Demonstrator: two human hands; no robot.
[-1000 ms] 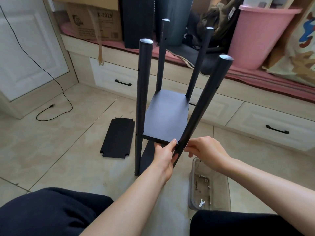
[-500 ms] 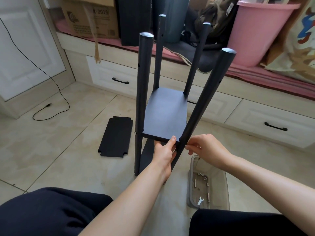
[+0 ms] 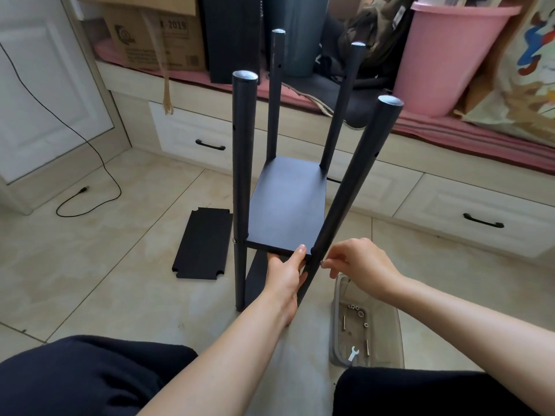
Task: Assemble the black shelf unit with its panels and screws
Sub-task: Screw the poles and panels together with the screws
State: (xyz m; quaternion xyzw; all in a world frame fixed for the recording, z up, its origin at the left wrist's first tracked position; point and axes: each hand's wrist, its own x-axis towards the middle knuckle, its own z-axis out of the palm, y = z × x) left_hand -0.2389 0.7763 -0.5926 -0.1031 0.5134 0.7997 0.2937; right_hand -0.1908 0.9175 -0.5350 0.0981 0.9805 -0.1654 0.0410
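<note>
Ahead of me a pale wooden window seat (image 3: 390,163) runs along the wall, with black-handled drawers (image 3: 192,139) in its front and a dusty-pink cushion (image 3: 468,136) on top. On that cushion stand a brown cardboard box (image 3: 156,40) at the left and a big pink plastic bucket (image 3: 447,55) at the right, with a colourful printed bag (image 3: 528,73) just beside the bucket. A thin black cable (image 3: 90,163) trails down past the white panelled door (image 3: 45,94) and loops across the beige tiled floor (image 3: 99,274). My dark trouser legs (image 3: 84,376) fill the bottom edge.

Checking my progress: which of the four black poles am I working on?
The near-right black round pole, leaning inward: the right hand pinches at it; the left hand grips beside it.
</note>
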